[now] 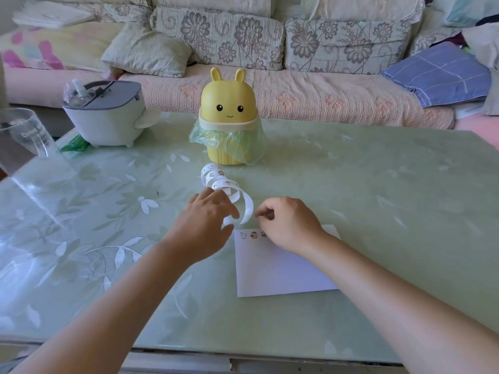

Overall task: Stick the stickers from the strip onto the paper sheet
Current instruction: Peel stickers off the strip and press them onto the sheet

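Note:
A white curled sticker strip (219, 179) with small cartoon stickers lies on the table just beyond my hands. My left hand (208, 225) holds the strip's near end, with a loop of it (248, 209) curving between both hands. My right hand (286, 222) has its fingers curled, the fingertips pinched right beside that loop; whether they hold a sticker is hidden. The white paper sheet (278, 268) lies under my right hand and wrist. Three small stickers (253, 235) sit in a row along its far left edge.
A yellow rabbit-shaped bin (229, 103) with a green bag stands behind the strip. A grey-white lidded container (108, 117) sits at the far left, with a clear glass (24, 133) beside it. The glass-topped green table (378, 211) ends near me; a sofa lies beyond.

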Tool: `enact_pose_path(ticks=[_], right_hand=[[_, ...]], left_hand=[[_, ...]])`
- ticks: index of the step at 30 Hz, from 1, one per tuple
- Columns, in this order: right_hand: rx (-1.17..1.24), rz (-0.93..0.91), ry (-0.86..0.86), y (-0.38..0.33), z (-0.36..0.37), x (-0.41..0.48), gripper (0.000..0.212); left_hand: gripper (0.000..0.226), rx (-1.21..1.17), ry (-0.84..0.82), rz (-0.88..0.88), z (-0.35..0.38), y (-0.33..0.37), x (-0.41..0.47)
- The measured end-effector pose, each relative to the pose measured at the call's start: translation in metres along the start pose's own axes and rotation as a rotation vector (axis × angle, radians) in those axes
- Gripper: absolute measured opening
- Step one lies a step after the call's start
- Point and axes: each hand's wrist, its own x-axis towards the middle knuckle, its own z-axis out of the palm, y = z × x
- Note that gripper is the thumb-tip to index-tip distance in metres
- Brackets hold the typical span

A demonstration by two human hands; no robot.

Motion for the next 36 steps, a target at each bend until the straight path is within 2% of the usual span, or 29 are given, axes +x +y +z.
enact_pose_path(ticks=[3, 5, 7, 10, 12, 16, 19, 21, 25, 29, 32, 36], right_hand=[[-0.017, 0.047, -0.02, -0.004, 0.002, 0.002, 0.016], [0.008, 0.075, -0.027, -0.006, 0.004, 0.003, 0.015], [0.078, 0.109, -0.045, -0.01, 0.005, 0.004, 0.019], [0.429, 0.215, -0.108, -0.021, 0.002, 0.004, 0.022], [0.667, 0.264, -0.125, -0.028, -0.002, 0.002, 0.024], [0.839, 0.229, -0.079, -0.031, -0.005, 0.003, 0.016], [0.82, 0.186, -0.054, -0.028, -0.004, 0.004, 0.008], [0.762, 0.145, -0.038, -0.027, -0.003, 0.004, 0.009], [0.653, 0.096, -0.039, -0.027, -0.003, 0.002, 0.012], [0.707, 0.055, -0.013, -0.028, -0.001, 0.002, 0.005], [0.665, 0.003, 0.032, -0.026, 0.001, 0.004, 0.021], [0.538, -0.115, 0.091, -0.022, 0.004, 0.006, 0.021]], left_hand=[[0.007, -0.032, 0.014, -0.049, -0.003, -0.004, 0.0], [0.003, -0.149, 0.029, -0.103, -0.009, -0.001, 0.0], [0.007, -0.311, 0.011, -0.233, -0.015, 0.003, 0.002], [0.013, -0.566, -0.015, -0.454, -0.019, 0.008, 0.005], [0.018, -0.734, -0.032, -0.53, -0.02, 0.01, 0.006], [0.015, -0.906, -0.073, -0.569, -0.021, 0.014, 0.004], [0.009, -0.936, -0.126, -0.548, -0.021, 0.014, 0.003], [0.013, -0.894, -0.143, -0.54, -0.023, 0.016, 0.002], [0.021, -0.957, -0.076, -0.592, -0.028, 0.019, 0.004], [0.024, -0.968, -0.028, -0.667, -0.024, 0.022, 0.005], [0.023, -1.01, -0.008, -0.719, -0.023, 0.022, 0.005], [0.024, -1.036, 0.002, -0.755, -0.024, 0.022, 0.006]])
